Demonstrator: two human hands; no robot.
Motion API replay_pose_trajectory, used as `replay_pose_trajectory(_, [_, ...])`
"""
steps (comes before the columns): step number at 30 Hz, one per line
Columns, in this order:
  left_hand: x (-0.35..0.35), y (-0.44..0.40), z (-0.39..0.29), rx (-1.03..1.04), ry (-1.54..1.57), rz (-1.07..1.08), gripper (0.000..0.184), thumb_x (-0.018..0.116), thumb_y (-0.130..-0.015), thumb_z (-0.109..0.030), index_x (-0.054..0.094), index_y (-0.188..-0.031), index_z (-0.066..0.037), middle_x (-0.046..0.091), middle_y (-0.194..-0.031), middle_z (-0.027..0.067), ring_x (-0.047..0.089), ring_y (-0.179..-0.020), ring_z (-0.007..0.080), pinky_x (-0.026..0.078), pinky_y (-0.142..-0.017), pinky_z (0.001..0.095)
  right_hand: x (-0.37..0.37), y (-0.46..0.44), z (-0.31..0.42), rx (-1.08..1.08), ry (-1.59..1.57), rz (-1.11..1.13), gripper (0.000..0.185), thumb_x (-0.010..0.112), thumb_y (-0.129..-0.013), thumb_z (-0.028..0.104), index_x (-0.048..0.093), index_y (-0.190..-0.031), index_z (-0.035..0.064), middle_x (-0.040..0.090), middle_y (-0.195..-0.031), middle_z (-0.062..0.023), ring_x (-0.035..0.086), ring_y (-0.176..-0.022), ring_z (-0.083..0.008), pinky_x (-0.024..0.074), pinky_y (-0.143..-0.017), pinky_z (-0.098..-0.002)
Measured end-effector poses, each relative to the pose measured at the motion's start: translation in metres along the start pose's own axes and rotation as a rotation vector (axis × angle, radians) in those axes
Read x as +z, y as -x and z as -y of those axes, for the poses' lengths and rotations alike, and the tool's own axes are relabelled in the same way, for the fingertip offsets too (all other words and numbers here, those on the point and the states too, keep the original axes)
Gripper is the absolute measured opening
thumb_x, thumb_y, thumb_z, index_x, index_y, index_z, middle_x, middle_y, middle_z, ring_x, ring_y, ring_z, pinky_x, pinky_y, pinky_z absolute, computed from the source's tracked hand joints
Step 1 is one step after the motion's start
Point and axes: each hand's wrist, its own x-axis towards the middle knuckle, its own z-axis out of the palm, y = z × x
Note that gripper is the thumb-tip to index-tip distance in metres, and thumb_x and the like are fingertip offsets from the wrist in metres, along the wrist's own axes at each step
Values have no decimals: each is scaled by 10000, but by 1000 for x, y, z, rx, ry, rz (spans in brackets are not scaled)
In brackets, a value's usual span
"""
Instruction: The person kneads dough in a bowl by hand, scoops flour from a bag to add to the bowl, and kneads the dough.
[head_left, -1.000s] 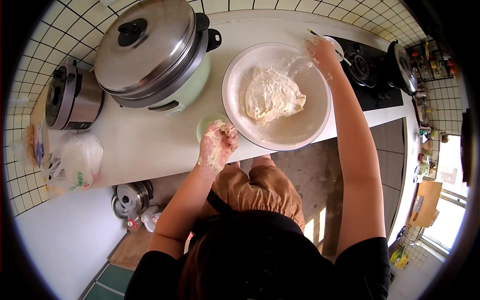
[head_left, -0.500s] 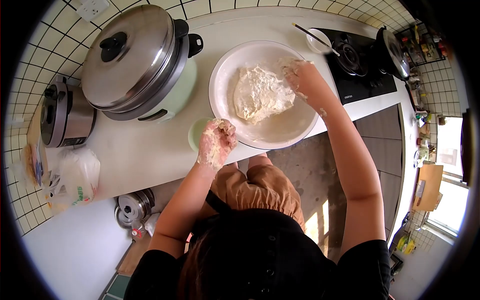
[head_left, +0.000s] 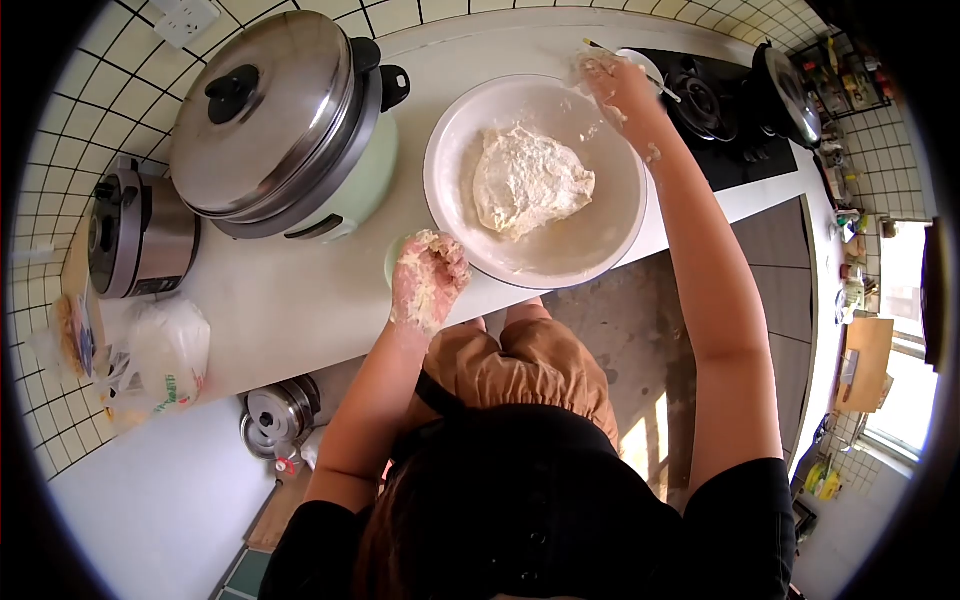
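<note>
A pale, rough lump of dough (head_left: pixel 530 185) lies in a wide white basin (head_left: pixel 610 245) on the counter. My left hand (head_left: pixel 430 280), smeared with sticky dough, is curled closed beside the basin's near left rim. It partly covers a small light-green round thing (head_left: pixel 393 258), and nothing shows in its fingers. Beyond the basin's far right rim is my right hand (head_left: pixel 612 88), also coated in dough. It overlaps a dark stick with a light end (head_left: pixel 671 94) and a small white bowl (head_left: pixel 645 62). Whether its fingers grip the stick cannot be made out.
A large lidded electric pot (head_left: pixel 270 120) stands left of the basin, with a smaller cooker (head_left: pixel 140 230) beside it. A plastic bag (head_left: pixel 170 345) lies near the counter's left end. At right are a black gas hob (head_left: pixel 735 165) and a lidded pan (head_left: pixel 785 95).
My right hand has moved from over the basin, beside the dough, outward past its far right rim to the small bowl and stick. My left hand stays nearly in place, still curled.
</note>
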Motion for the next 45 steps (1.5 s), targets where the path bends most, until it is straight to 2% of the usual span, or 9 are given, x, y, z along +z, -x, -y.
replay_pose_trajectory(13, [-1, -14, 1, 10, -66, 30, 243, 467, -863, -300, 523, -827, -66, 484, -747, 33, 457, -660, 162, 375, -586, 260, -16, 25, -8, 311, -803, -183, 326, 537, -877, 238, 586, -1091, -4, 634, -899, -69, 544, -800, -146, 441, -722, -291])
replay_pose_trajectory(16, [6, -23, 1, 123, -209, -9, 283, 434, -883, -308, 544, -936, -53, 535, -827, 45, 496, -724, 159, 391, -632, 255, -18, 23, -1, 282, -655, -214, 327, 544, -881, 274, 603, -1068, 12, 610, -839, -22, 508, -751, -110, 425, -683, -266])
replay_pose_trajectory(20, [26, -51, 2, 331, -636, -123, 352, 392, -908, -303, 533, -1095, -40, 584, -962, 73, 533, -832, 145, 405, -725, 266, 5, 35, -8, 428, -543, -121, 387, 545, -902, 310, 590, -1089, -26, 613, -949, -48, 528, -863, -117, 427, -782, -273])
replay_pose_trajectory(21, [27, -66, 5, 404, -702, -138, 362, 382, -912, -277, 518, -1136, -27, 582, -1008, 85, 531, -912, 163, 406, -798, 296, 29, 38, -27, 383, -530, -154, 338, 554, -882, 309, 615, -1016, 5, 630, -863, -51, 541, -742, -157, 434, -659, -290])
replay_pose_trajectory(23, [18, -111, 16, 660, -1165, -167, 380, 373, -913, -275, 500, -1165, -20, 577, -1062, 109, 530, -968, 218, 397, -849, 336, 74, 45, -52, 459, -387, -59, 311, 547, -872, 289, 633, -994, 16, 646, -987, -121, 588, -915, -269, 457, -788, -356])
replay_pose_trajectory(26, [31, -162, 28, 728, -1627, -255, 430, 404, -894, -271, 464, -1230, -9, 517, -1205, 163, 458, -1130, 299, 337, -961, 412, 146, 54, -123, -8, 314, 145, 380, 528, -859, 307, 581, -1146, 62, 551, -1216, -129, 488, -1137, -313, 387, -958, -387])
replay_pose_trajectory(30, [10, -207, 46, 855, -1994, -351, 495, 430, -875, -262, 409, -1309, -26, 436, -1327, 181, 333, -1288, 307, 275, -1051, 420, 179, 63, -125, 170, 396, 208, 557, 505, -855, 352, 381, -1352, 136, 394, -1383, -92, 341, -1285, -270, 261, -1073, -377])
replay_pose_trajectory(35, [15, -195, 60, 786, -2112, -426, 617, 490, -829, -284, 323, -1377, -54, 316, -1418, 159, 271, -1324, 313, 237, -1063, 470, 161, 72, -89, 267, 234, 111, 629, 514, -839, 362, 303, -1403, 180, 354, -1414, -81, 291, -1321, -267, 235, -1082, -402])
replay_pose_trajectory(45, [3, -223, 56, 684, -2296, -617, 580, 522, -795, -318, 388, -1335, -155, 385, -1345, 111, 342, -1227, 311, 240, -1016, 479, 170, 37, -102, 384, 238, 232, 640, 624, -748, 370, 408, -1333, 226, 396, -1339, -117, 342, -1234, -342, 257, -1036, -502])
